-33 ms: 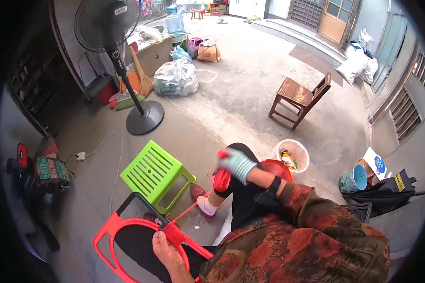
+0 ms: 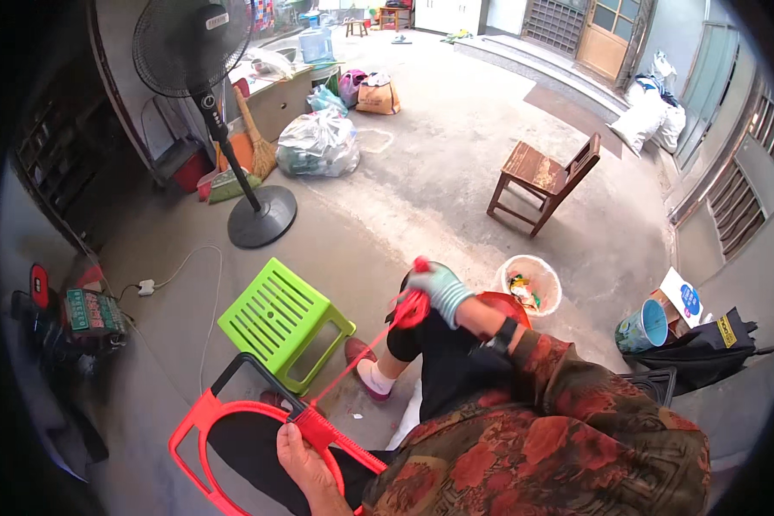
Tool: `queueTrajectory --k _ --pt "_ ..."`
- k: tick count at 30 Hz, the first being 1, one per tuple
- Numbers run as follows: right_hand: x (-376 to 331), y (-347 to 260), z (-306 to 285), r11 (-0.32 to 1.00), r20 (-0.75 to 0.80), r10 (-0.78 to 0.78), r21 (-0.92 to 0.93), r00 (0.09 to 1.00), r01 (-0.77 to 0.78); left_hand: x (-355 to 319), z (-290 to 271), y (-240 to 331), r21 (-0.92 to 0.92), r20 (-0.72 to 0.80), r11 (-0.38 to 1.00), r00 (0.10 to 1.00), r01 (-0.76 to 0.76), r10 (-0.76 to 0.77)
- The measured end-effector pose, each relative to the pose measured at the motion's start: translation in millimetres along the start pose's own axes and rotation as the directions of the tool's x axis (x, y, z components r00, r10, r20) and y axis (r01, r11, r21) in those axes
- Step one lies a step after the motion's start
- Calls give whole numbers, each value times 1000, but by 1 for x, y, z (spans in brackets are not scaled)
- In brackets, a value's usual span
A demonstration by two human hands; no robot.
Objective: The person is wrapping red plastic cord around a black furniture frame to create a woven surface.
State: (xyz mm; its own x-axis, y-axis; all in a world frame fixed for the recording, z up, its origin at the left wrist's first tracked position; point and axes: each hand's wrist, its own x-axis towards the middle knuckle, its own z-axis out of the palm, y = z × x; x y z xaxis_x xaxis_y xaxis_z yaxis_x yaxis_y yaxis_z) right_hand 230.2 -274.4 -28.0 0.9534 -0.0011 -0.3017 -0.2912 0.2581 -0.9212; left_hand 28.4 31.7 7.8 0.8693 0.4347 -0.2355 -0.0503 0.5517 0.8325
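Note:
A red frame (image 2: 205,421) with a black bar (image 2: 258,365) lies across my lap at the lower left. Red cord is wound in tight turns (image 2: 320,430) around part of it. My bare left hand (image 2: 305,464) grips the frame just below these turns, thumb on top. From there a taut red cord (image 2: 353,370) runs up and right to a loose red cord bundle (image 2: 414,310). My right hand (image 2: 447,294), in a pale green and white striped work glove, is closed around that bundle above my knee. Some of its fingers are blurred.
A green plastic stool (image 2: 275,314) stands just beyond the frame. Right of my knee are a red container (image 2: 503,305) and a white bin (image 2: 552,275) with scraps. A wooden chair (image 2: 537,172), a pedestal fan (image 2: 262,219) and a white cable (image 2: 219,275) stand or lie farther out.
My right hand has shifted slightly right and away from the frame with the cord bundle, and the cord between has lengthened. My left hand and the frame stay in place.

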Motion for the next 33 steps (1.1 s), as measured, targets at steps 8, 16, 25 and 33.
queueTrajectory --k 8,16,25,33 --pt "-37 -20 59 963 235 179 -241 955 -121 9 5 -4 26 54 999 998 43 -44" --pt "-91 25 142 773 630 590 -621 505 -127 12 -20 -15 29 94 999 995 24 -27" --pt "-80 -5 137 763 617 438 130 654 -633 15 1 -2 -17 76 995 992 103 -101" --pt "-59 37 134 680 742 254 318 620 -660 3 5 7 -87 226 949 934 303 -277"
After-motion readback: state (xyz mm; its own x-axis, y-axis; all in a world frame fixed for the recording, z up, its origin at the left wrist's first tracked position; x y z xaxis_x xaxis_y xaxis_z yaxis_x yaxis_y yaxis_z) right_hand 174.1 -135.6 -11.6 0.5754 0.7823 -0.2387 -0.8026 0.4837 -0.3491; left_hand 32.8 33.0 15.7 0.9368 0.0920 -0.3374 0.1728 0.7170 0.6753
